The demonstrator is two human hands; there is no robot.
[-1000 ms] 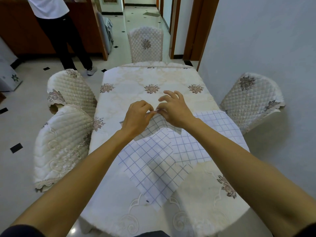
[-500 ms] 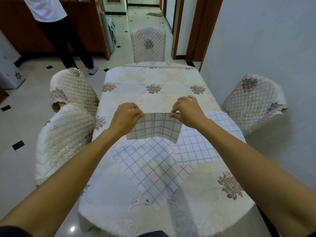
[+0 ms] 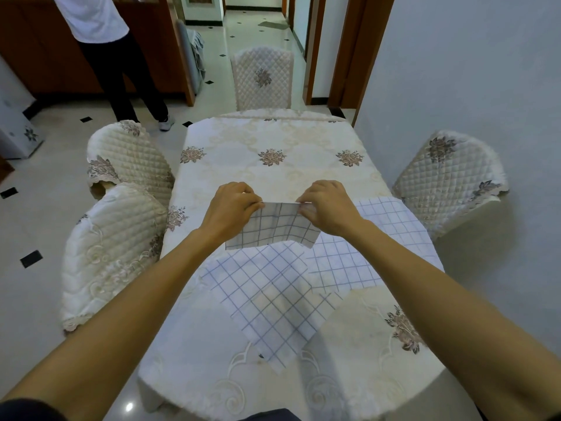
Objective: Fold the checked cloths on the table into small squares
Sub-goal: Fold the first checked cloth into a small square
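A table under a cream flowered tablecloth stands beside a pale wall, with quilted chairs around it. The glossy tiled floor has small black diamond insets.

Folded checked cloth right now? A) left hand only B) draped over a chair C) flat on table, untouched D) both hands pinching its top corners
D: the left hand and right hand each pinch a top corner of the folded cloth, holding it up.

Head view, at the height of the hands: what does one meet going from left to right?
Left quilted chair, left hand, folded checked cloth pinched by both hands, right hand, flat checked cloth, quilted chair by the wall.
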